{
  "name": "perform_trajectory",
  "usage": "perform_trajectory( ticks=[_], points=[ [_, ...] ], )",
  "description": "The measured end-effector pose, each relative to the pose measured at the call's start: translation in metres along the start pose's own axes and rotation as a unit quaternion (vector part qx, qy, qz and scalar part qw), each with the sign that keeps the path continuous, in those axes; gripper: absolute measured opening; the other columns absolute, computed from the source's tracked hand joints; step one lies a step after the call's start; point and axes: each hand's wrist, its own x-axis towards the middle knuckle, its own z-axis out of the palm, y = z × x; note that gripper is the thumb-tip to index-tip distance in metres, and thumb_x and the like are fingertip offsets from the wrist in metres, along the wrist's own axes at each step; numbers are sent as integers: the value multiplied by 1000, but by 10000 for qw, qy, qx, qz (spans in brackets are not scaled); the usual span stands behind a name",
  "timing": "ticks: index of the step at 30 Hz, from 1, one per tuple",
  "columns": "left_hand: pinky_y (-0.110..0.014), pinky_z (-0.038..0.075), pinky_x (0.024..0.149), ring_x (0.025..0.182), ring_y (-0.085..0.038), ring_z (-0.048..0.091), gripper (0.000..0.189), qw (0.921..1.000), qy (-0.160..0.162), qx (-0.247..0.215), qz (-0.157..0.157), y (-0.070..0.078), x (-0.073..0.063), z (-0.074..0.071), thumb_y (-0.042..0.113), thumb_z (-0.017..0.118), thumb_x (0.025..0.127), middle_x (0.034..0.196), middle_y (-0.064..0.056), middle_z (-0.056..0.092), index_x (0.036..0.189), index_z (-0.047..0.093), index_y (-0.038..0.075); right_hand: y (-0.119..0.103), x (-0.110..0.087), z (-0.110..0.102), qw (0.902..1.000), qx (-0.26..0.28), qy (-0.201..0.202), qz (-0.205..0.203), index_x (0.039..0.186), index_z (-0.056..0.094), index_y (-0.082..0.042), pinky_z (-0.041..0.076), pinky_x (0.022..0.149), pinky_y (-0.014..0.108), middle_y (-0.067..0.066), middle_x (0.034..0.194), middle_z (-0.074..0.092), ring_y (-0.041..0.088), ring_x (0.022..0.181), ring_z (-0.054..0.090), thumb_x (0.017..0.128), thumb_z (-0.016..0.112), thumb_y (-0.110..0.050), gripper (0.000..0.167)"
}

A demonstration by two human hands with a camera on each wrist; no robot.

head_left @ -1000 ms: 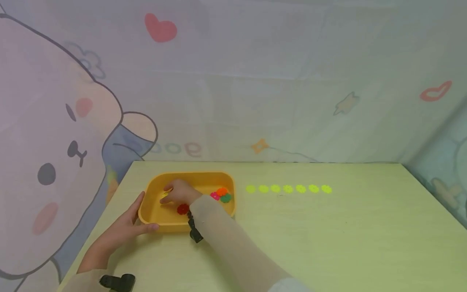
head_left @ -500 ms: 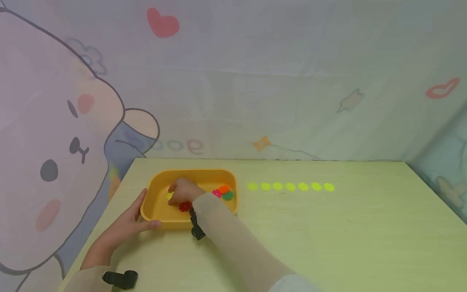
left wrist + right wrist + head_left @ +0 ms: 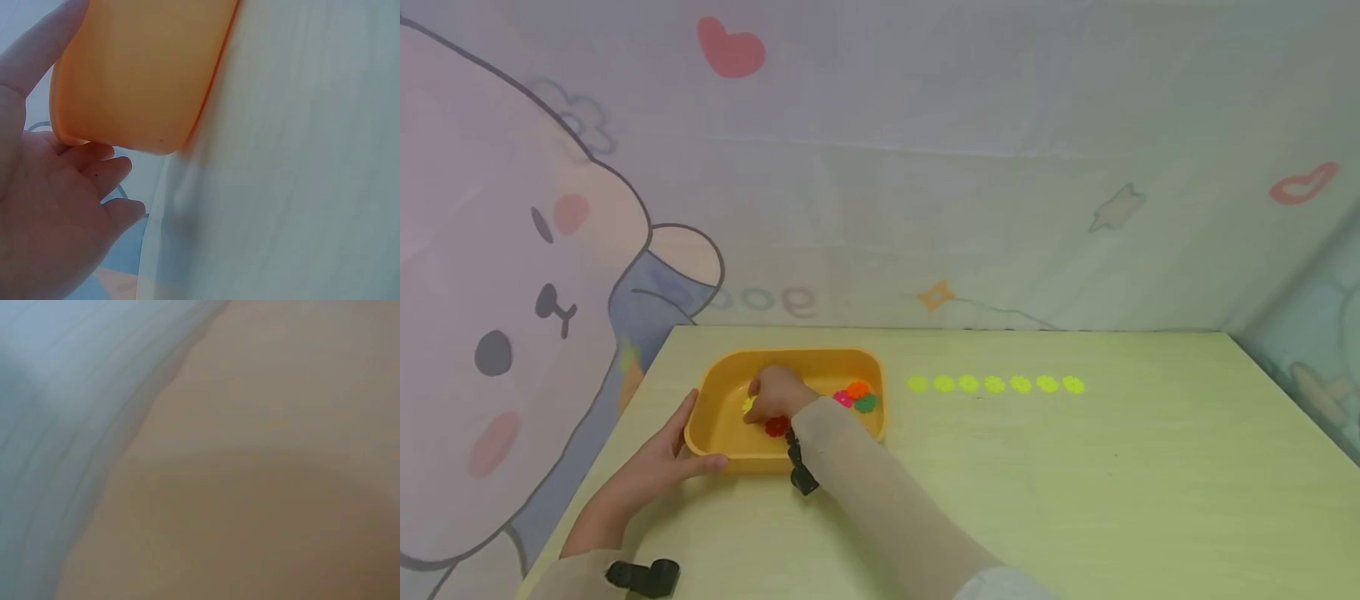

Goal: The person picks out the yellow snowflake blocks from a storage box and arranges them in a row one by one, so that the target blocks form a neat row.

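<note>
A yellow plastic tub (image 3: pixel 786 462) stands at the left of the table. My left hand (image 3: pixel 658 462) grips its near left corner, thumb along the near wall and fingers at the left side. In the left wrist view, the tub wall (image 3: pixel 140 75) sits between the thumb and the curled fingers of the left hand (image 3: pixel 56 212). My right hand (image 3: pixel 778 393) reaches down into the tub, thumb and finger pinching a yellow flower-shaped piece (image 3: pixel 747 405), partly hidden. Beside that hand lies a red flower-shaped piece (image 3: pixel 777 427). The right wrist view is blurred.
Orange (image 3: pixel 857 389), pink (image 3: pixel 843 399) and green (image 3: pixel 866 403) flower pieces lie together at the tub's right end. Right of the tub, several yellow-green flower pieces (image 3: pixel 995 384) form a straight row on the table (image 3: pixel 1075 483). A printed cloth (image 3: pixel 880 200) hangs behind.
My right hand has shifted slightly to the right inside the tub, and the yellow flower piece at its fingertips has shifted with it. My left hand keeps its place on the tub.
</note>
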Motion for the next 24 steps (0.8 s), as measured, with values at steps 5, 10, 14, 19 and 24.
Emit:
perform_trajectory(
  ticks=[5, 10, 14, 19, 24],
  points=[
    [-71, 7, 109, 143, -49, -1, 110, 9999, 7, 7, 107, 0, -1, 0, 25, 72, 87, 159, -22, -9, 153, -14, 10, 0, 2, 1, 9990, -409, -16, -189, 99, 61, -14, 43, 59, 16, -4, 86, 55, 11, 71, 50, 78, 81, -27, 32],
    [-70, 8, 109, 144, -49, 0, 109, 9999, 26, 29, 125, 0, -1, 0, 25, 71, 88, 160, -22, -8, 153, -14, 9, 0, 2, 0, 9967, -730, -50, -342, 97, 59, -15, 42, 60, 16, -5, 87, 54, 12, 73, 50, 79, 80, -29, 31],
    [-70, 8, 110, 144, -48, 1, 109, 9999, 42, 43, 137, 0, -1, -1, 25, 72, 88, 160, -22, -8, 153, -13, 8, -1, 0, -1, 9964, -779, -13, -339, 90, 57, -15, 41, 58, 16, -5, 82, 53, 11, 70, 50, 79, 80, -30, 30],
    [-70, 8, 109, 144, -48, 1, 109, 9999, 33, 20, 138, -1, -1, 0, 24, 72, 87, 160, -22, -8, 153, -13, 9, 0, 0, -1, 9978, -594, 38, -280, 81, 55, -13, 40, 52, 16, -4, 72, 51, 10, 59, 51, 78, 80, -28, 29],
    [-71, 8, 109, 144, -49, 0, 110, 9999, 28, 14, 138, -2, 0, 0, 23, 73, 86, 160, -22, -7, 154, -13, 11, -3, -4, -1, 9980, -588, -31, -229, 77, 56, -11, 40, 47, 18, -3, 66, 50, 11, 55, 50, 78, 79, -27, 28]
  ],
)
